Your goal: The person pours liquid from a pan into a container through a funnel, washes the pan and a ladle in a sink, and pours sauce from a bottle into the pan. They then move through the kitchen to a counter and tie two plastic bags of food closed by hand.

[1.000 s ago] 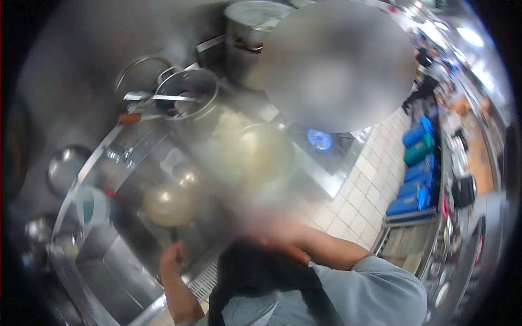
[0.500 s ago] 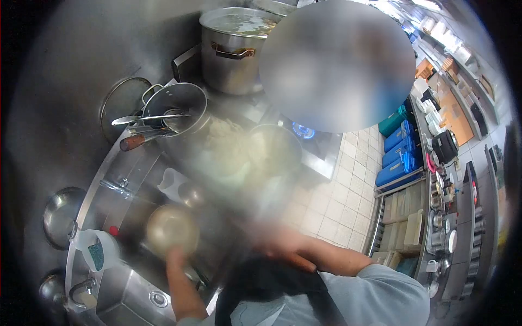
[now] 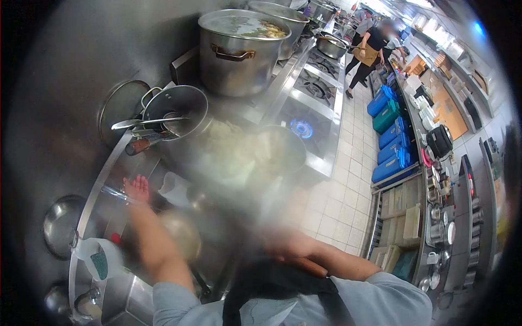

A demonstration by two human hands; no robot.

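My left hand (image 3: 137, 190) reaches out with its fingers spread, beside a metal faucet spout (image 3: 117, 193) and a white plastic jug (image 3: 174, 188). Below my left forearm sits a round pale metal bowl (image 3: 182, 233). My right hand (image 3: 283, 244) is near my waist, blurred by steam, on what looks like a wooden handle (image 3: 311, 267). Ahead of it, steam covers a large pan (image 3: 280, 149) with pale contents. A dark pot (image 3: 179, 108) holds metal utensils.
A large stockpot (image 3: 239, 62) of liquid stands at the back. A blue flame (image 3: 301, 129) burns on the stove. Blue bins (image 3: 392, 165) line a shelf at right. Co-workers (image 3: 372, 46) stand far down the aisle. A sink (image 3: 128, 299) lies at lower left.
My left hand has left the round bowl and moved up and left to the faucet, its fingers now spread. My right hand stays in nearly the same place.
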